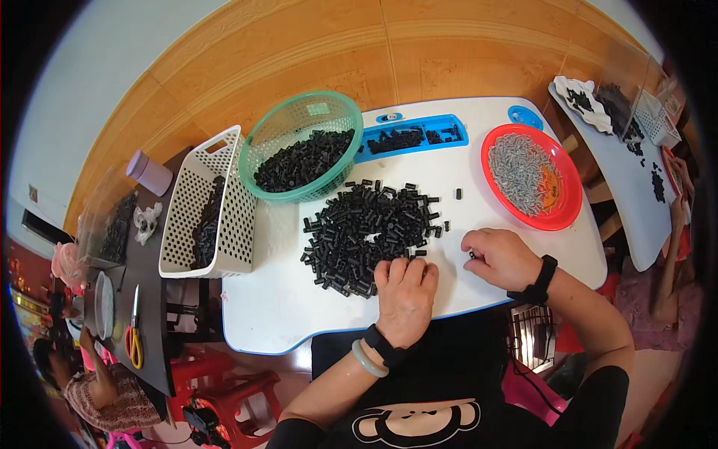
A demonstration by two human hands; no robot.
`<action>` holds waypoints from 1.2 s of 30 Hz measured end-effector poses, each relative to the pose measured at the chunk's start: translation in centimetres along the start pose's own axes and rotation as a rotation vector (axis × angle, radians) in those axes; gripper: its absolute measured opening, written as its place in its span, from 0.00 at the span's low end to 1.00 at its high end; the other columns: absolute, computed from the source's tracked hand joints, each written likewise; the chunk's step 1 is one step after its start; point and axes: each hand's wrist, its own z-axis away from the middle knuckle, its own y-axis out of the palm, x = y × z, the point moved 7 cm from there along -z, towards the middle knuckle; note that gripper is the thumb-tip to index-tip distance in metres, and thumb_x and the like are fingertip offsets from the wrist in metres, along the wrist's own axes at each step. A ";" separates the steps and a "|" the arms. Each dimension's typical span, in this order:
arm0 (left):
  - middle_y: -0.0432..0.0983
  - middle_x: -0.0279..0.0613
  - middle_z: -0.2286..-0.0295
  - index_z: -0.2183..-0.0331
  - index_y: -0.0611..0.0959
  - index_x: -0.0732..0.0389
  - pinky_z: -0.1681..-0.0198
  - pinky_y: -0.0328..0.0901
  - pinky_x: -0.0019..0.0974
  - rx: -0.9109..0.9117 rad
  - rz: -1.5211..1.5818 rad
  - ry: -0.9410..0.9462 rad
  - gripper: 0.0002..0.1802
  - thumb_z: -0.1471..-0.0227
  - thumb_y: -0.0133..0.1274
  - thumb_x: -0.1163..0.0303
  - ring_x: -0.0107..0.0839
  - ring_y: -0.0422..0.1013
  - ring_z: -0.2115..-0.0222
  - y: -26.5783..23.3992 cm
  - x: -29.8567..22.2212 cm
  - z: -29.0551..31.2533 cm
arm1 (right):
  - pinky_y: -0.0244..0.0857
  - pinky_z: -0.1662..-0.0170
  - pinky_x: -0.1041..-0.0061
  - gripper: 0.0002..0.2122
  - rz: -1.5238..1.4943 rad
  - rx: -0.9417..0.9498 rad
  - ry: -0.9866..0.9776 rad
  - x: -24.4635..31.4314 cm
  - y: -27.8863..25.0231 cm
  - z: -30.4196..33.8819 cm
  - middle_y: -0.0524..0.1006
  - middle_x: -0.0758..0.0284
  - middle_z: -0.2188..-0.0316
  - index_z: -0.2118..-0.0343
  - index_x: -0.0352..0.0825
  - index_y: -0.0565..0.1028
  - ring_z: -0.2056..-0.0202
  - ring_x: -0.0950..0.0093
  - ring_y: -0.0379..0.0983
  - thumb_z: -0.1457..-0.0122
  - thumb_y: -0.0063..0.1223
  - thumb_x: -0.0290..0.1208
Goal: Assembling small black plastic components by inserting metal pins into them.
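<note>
A heap of small black cylindrical pieces (366, 224) lies in the middle of the white table. At its near edge my left hand (407, 295) rests palm down, fingers bent over the pieces; what its fingertips hold is hidden. To the right, my right hand (507, 260) pinches a small black piece (472, 255) between thumb and fingers, a little above the tabletop. One loose black piece (458, 194) stands apart from the heap, beyond my right hand. Further right is a red bowl (574, 213) full of small silvery metal pieces.
A green basket (254, 179) of black pieces and a blue tray (411, 150) stand at the table's back. A white basket (239, 224) is at the left. Scissors (134, 337) lie on a dark side table (149, 292). Other people sit at both sides.
</note>
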 end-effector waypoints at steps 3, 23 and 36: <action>0.72 0.38 0.65 0.65 0.79 0.60 0.52 0.55 0.45 -0.089 0.002 -0.022 0.14 0.59 0.50 0.76 0.36 0.66 0.61 -0.6 0.0 0.0 | 0.66 0.67 0.62 0.10 -0.002 0.003 0.010 -0.2 0.0 0.2 0.74 0.60 0.76 0.68 0.32 0.72 0.71 0.59 0.72 0.53 0.56 0.29; 0.74 0.36 0.71 0.68 0.80 0.58 0.50 0.56 0.48 -0.191 -0.023 0.013 0.10 0.58 0.55 0.77 0.34 0.68 0.66 -2.9 0.7 1.0 | 0.66 0.67 0.64 0.05 0.068 -0.416 0.165 -5.2 -8.8 4.2 0.74 0.57 0.76 0.72 0.31 0.73 0.71 0.59 0.72 0.50 0.54 0.26; 0.74 0.37 0.76 0.68 0.82 0.61 0.62 0.60 0.37 -0.212 0.464 -0.252 0.10 0.58 0.58 0.78 0.35 0.68 0.74 -4.9 2.6 1.9 | 0.67 0.67 0.66 0.06 0.073 -0.320 0.411 -11.5 -7.3 3.8 0.77 0.57 0.75 0.73 0.30 0.75 0.71 0.61 0.75 0.52 0.58 0.26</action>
